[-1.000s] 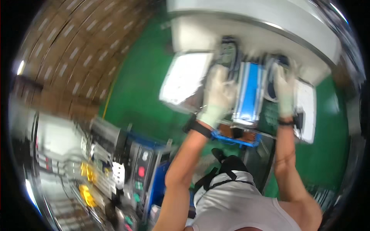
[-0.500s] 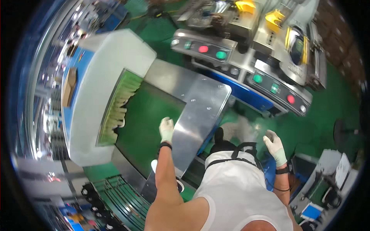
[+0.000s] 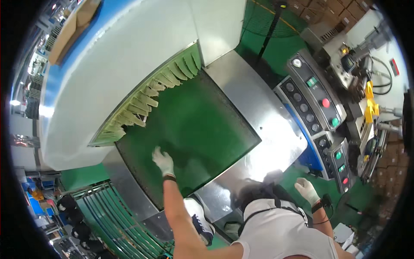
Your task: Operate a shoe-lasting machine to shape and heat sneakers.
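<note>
My left hand [image 3: 163,161], in a white glove, hovers over the green conveyor belt [image 3: 194,116], its fingers partly spread and nothing visible in them. Beyond it, a curtain of pale green strips [image 3: 142,101] hangs across the opening of a big white machine housing [image 3: 125,56]. A pale edge shows among the strips, too little to name. A white sneaker [image 3: 196,213] with dark laces is beside my left forearm, at the near end of the belt. Down at my right side, my right hand [image 3: 307,191], gloved too, hangs with loosely bent fingers apart and holds nothing.
A metal ledge [image 3: 267,146] borders the belt. To the right stands a machine with control panels [image 3: 317,93] bearing red and green buttons. A rack of metal bars [image 3: 116,211] is at the lower left, with dark shoes [image 3: 79,231] beside it. Stacked cartons [image 3: 388,177] line the far right.
The view has turned and come closer to the belt, so the control panels now sit further right. My left hand has spread its fingers over the belt; the sneaker shows more fully.
</note>
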`<action>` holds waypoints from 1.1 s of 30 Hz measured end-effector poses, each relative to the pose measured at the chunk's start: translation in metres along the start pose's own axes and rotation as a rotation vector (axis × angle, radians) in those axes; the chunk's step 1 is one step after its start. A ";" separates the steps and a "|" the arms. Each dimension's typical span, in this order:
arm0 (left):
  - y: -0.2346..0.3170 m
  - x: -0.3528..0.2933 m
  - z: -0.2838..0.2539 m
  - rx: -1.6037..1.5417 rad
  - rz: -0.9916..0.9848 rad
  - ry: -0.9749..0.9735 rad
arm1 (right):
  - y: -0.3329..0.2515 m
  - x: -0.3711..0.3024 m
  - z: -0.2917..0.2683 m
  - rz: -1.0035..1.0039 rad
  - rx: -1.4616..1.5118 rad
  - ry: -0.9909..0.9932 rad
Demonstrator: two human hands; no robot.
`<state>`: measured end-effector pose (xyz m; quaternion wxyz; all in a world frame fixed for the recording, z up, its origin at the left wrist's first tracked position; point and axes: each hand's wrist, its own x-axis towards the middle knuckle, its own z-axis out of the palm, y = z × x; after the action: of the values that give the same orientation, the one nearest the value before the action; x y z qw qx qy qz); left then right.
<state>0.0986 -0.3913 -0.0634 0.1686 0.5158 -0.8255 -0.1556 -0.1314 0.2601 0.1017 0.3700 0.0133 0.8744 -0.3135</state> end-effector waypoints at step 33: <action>-0.016 0.141 -0.028 -0.617 -0.297 0.229 | -0.054 0.080 0.051 0.095 -0.253 -0.188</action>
<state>0.0661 -0.5277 -0.0286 0.3834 0.5689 -0.6314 -0.3615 -0.1708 0.1716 0.0518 0.4631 -0.0215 0.8670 -0.1829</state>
